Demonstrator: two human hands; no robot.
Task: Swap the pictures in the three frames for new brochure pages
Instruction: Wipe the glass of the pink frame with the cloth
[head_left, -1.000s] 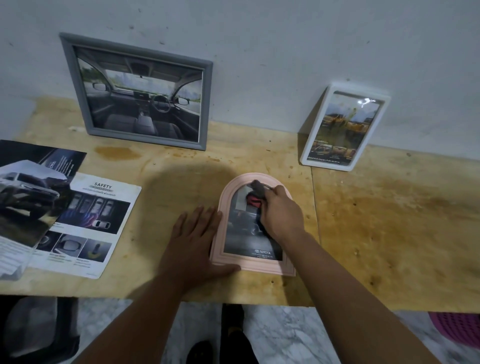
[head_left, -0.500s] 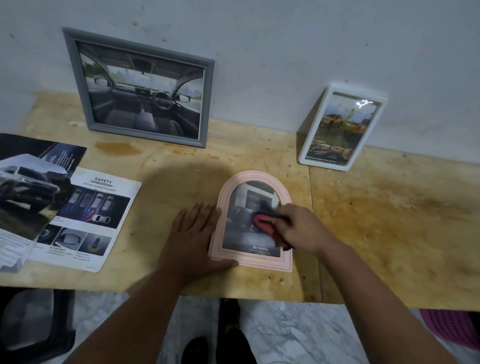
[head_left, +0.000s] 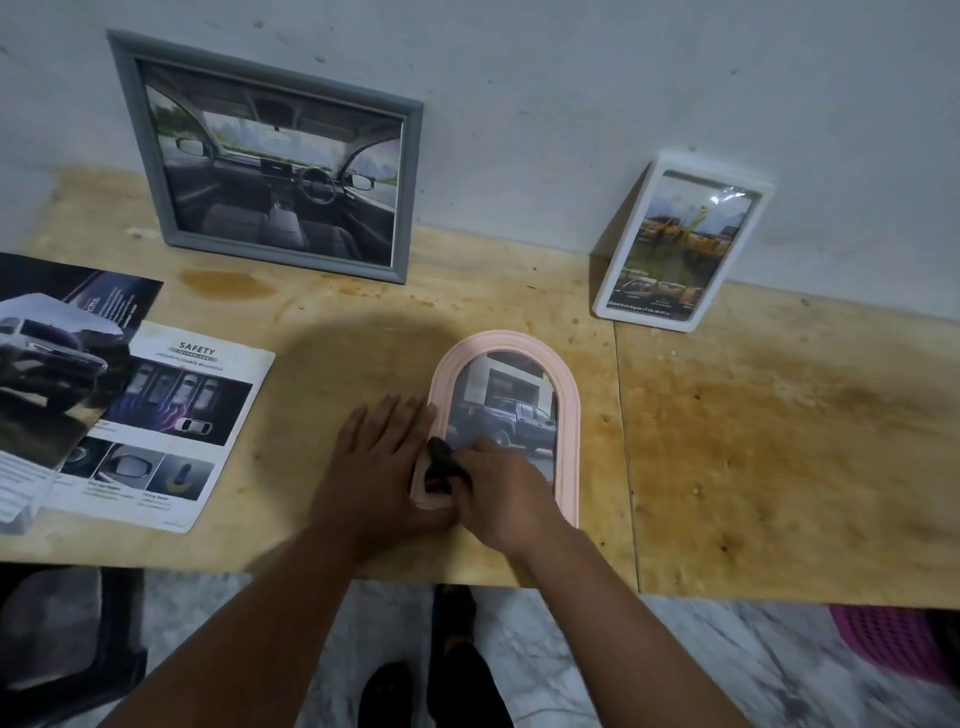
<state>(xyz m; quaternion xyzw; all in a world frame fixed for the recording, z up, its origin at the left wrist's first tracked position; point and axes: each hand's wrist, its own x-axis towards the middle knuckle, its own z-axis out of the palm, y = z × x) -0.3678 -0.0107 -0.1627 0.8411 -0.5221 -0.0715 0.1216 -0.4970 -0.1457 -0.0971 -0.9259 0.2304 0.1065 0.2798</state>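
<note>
A pink arched frame (head_left: 569, 410) lies flat on the plywood table (head_left: 753, 441) with a pickup truck picture in it. My left hand (head_left: 382, 462) rests flat on the table with straight fingers against the frame's left edge. My right hand (head_left: 501, 493) grips a small red and black tool (head_left: 441, 467) over the frame's lower left corner. A grey frame (head_left: 270, 156) with a car interior picture leans on the wall at the back left. A white frame (head_left: 680, 247) with a yellow-toned picture leans at the back right.
Loose brochure pages (head_left: 171, 415) lie at the table's left, one headed SAFETY, with a dark car page (head_left: 57, 353) overlapping it. A black stool (head_left: 67, 639) stands below left, a pink basket (head_left: 904, 639) below right. My feet stand on a marble floor.
My right hand has moved the tool from the top of the picture down across it to the frame's lower left corner. My left hand stayed by the frame's left edge.
</note>
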